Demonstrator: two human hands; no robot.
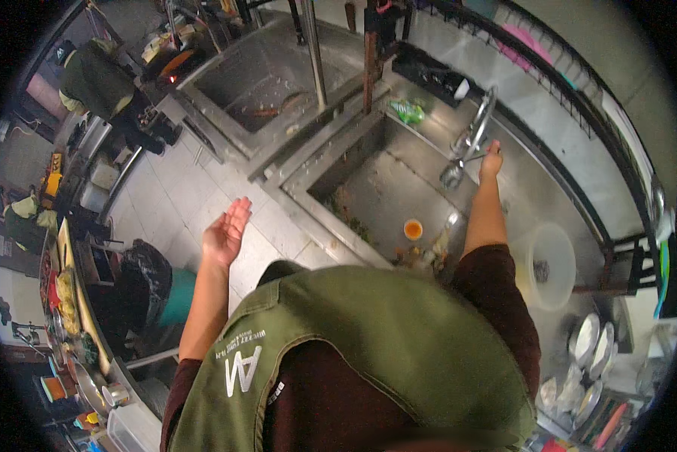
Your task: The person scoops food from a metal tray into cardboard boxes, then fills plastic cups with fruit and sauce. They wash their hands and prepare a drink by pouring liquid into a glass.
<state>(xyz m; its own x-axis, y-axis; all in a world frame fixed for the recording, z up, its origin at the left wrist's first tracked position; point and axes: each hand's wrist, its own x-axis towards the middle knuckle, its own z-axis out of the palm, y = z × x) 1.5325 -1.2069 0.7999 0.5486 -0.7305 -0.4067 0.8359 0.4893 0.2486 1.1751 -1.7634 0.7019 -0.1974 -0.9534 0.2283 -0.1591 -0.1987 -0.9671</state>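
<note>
My right hand (491, 162) is at the lever of a chrome faucet (474, 135), its fingers closed about the lever's end. The spout's head hangs over a stainless steel sink (395, 181). Down in that basin lies a small round cup (413, 229) with orange contents. Food scraps (426, 255) are gathered near the basin's front, and more bits line its left side. My left hand (228, 233) is held palm up above the tiled floor, fingers extended, with nothing in it.
A second steel sink (248, 85) adjoins at the back left. On the counter are a green packet (407, 112) and a translucent plastic bucket (556, 271). Plates (586, 339) stand at lower right. A teal bin (178, 296) stands left; two people (98, 79) are farther off.
</note>
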